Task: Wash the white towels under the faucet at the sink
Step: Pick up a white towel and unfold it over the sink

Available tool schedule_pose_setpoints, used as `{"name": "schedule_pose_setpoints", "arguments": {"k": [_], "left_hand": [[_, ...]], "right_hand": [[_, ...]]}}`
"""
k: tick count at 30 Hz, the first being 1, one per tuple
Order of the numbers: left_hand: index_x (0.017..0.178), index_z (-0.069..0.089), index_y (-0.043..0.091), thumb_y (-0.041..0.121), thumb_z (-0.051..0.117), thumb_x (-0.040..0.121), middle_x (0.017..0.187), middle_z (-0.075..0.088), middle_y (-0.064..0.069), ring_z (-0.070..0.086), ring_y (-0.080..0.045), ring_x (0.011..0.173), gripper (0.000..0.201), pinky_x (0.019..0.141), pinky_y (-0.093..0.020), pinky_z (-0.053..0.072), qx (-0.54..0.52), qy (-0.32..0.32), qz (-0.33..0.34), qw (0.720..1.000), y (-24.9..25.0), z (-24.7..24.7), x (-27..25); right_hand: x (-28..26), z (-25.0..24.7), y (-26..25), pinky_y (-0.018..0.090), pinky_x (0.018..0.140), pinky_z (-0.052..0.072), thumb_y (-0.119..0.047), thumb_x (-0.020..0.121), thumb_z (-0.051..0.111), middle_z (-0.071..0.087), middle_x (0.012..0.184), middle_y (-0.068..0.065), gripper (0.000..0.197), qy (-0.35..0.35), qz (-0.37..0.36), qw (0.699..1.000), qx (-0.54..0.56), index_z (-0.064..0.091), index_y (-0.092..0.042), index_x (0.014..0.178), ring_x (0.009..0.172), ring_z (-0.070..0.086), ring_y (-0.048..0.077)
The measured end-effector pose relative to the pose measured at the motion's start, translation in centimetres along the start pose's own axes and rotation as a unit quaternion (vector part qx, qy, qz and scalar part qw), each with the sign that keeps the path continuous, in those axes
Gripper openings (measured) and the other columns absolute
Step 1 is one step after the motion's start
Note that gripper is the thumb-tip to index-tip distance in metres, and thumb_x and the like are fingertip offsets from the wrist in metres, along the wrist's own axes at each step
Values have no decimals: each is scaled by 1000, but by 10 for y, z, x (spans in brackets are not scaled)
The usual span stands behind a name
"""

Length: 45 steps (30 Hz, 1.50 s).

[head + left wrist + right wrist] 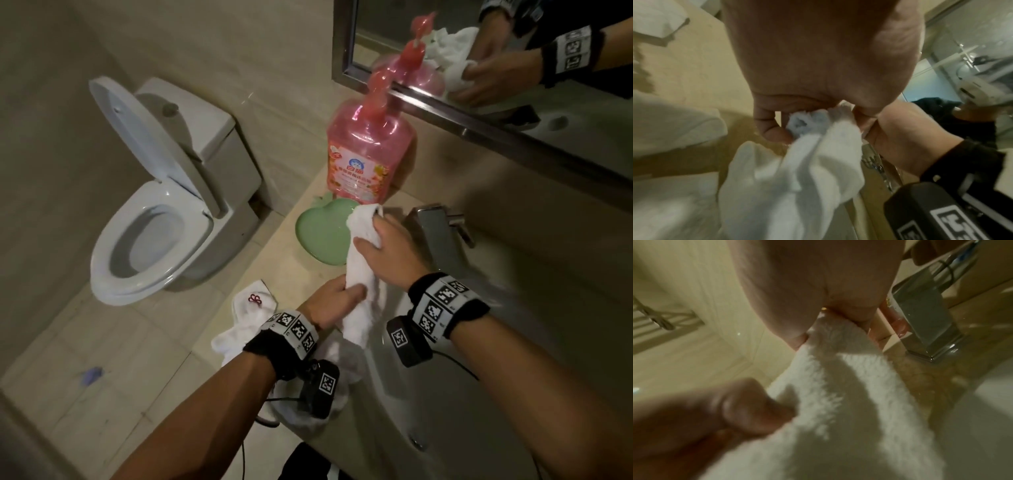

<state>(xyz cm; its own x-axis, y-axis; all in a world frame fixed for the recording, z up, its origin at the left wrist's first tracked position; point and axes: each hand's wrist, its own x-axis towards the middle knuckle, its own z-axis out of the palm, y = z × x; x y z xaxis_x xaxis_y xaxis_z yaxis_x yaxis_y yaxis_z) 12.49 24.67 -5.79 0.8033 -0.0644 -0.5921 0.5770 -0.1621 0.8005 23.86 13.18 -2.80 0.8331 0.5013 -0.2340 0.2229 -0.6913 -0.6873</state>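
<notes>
A rolled white towel [358, 269] is stretched between both hands over the left edge of the sink [507, 377]. My right hand [390, 250] grips its upper end just left of the steel faucet [436, 236]. Lower down, my left hand [337, 301] is curled round the middle, and the tail hangs below it. In the left wrist view the towel [797, 170] bunches out from under the left hand [818, 65], with the right hand [900, 133] close beside it. The right wrist view has the fluffy towel [838, 386] running from the right hand [818, 280] to the left hand [740, 410]. No water is visible.
Two more white towels lie on the counter: one with a red mark [250, 308], one under my left wrist [325, 397]. A green apple-shaped dish [320, 236] and a pink pump bottle [370, 161] stand behind. A toilet [154, 222] is at the left, a mirror [513, 51] above.
</notes>
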Motion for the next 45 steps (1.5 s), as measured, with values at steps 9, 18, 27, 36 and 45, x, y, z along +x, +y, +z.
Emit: {"name": "schedule_pose_setpoints", "arguments": {"k": [9,18,27,36,45], "left_hand": [[127,60,23,44,50,90,114,68,2,67,-15,98,44,86,-26,51,-9,35,-52,998,-18,-13,23],[126,59,22,49,48,94,115,68,-3,67,-22,102,43,98,-38,51,15,26,-64,998,-26,-14,31],[112,65,19,46,48,91,97,74,10,70,-7,87,38,81,-26,55,-57,9,-35,998,-21,-14,20],[84,55,15,17,58,93,77,60,-6,52,-9,59,10,56,-22,36,-134,114,15,984,12,-18,-27],[88,70,9,8,57,72,81,70,0,61,-8,81,21,78,-25,50,-4,-26,180,983,89,23,-69]], "right_hand": [[48,26,11,45,94,48,-33,97,52,46,135,21,37,-93,-32,973,-208,55,-12,128,113,53,39],[61,42,9,34,74,34,-32,97,52,50,127,21,34,-108,-28,962,-249,57,-12,124,108,57,37],[44,29,-3,43,100,45,-26,96,51,48,136,21,43,-75,15,986,-145,52,-7,134,118,52,38],[-47,-59,-41,28,89,52,0,88,57,72,108,3,32,-34,14,995,90,73,-13,112,102,67,21],[-131,-130,-51,32,103,42,3,93,56,52,123,10,25,-74,-107,984,-121,65,2,116,117,54,23]]}}
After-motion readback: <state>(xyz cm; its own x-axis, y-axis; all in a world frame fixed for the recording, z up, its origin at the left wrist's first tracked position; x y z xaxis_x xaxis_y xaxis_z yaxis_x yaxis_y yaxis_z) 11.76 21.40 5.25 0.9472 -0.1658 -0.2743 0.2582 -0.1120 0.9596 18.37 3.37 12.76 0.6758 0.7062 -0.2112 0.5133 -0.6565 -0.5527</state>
